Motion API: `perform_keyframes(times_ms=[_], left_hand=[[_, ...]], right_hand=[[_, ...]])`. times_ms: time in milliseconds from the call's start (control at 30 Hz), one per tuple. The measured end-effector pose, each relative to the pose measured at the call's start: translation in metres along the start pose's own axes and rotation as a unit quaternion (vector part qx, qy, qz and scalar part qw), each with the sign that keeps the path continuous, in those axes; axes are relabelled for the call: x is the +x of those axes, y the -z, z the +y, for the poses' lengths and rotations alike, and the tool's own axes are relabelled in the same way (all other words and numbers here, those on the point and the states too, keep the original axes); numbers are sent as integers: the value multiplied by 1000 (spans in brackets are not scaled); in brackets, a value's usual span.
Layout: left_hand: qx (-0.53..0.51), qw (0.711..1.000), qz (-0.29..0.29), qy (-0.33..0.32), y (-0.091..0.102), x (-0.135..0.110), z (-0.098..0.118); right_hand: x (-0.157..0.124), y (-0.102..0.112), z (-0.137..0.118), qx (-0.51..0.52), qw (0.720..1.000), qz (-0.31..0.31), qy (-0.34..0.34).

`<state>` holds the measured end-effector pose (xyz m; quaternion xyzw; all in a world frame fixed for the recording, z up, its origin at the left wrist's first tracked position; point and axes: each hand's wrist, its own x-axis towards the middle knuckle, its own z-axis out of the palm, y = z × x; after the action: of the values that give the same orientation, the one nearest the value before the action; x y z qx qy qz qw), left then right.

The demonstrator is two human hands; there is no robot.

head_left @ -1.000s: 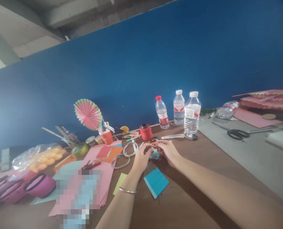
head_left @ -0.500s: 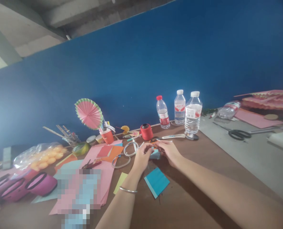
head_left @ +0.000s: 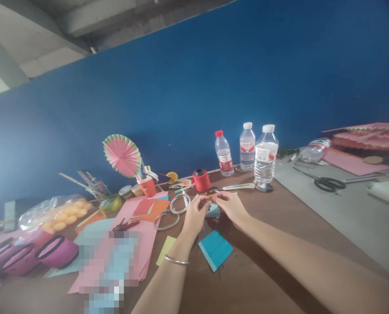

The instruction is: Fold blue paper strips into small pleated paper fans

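Observation:
My left hand (head_left: 196, 214) and my right hand (head_left: 232, 208) meet above the brown table, with thumbs and fingertips pinched close together. Whatever small thing lies between them is too hidden to name. Just below the fingertips a pale blue piece of paper (head_left: 214, 212) lies on the table, partly covered by the hands. Nearer to me rests a teal paper square (head_left: 216, 250) with a lighter strip along one edge. A yellow slip of paper (head_left: 166, 250) lies beside my left wrist. Behind the hands stands a red spool of thread (head_left: 201, 181).
Three bottles, one of them a red-capped bottle (head_left: 225, 157), stand along the blue wall. A utility knife (head_left: 238, 187) lies before them. At left are pink paper sheets (head_left: 145, 248), pliers (head_left: 126, 224) and an orange cup (head_left: 147, 187) with a pleated fan (head_left: 122, 155). Black scissors (head_left: 327, 183) lie right.
The fingertips of my two hands have drawn slightly closer together. A small pale bit seen between them before is now mostly covered. Everything else stays in place.

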<state>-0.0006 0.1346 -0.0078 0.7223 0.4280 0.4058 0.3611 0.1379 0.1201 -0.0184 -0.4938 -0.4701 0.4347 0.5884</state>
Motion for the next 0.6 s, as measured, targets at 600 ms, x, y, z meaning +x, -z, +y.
perform_keyframes(times_ms=[600], left_hand=[[-59,997,22,41,-1,3,-5]], right_hand=[[-14,-2,0,-241,949,-13,203]])
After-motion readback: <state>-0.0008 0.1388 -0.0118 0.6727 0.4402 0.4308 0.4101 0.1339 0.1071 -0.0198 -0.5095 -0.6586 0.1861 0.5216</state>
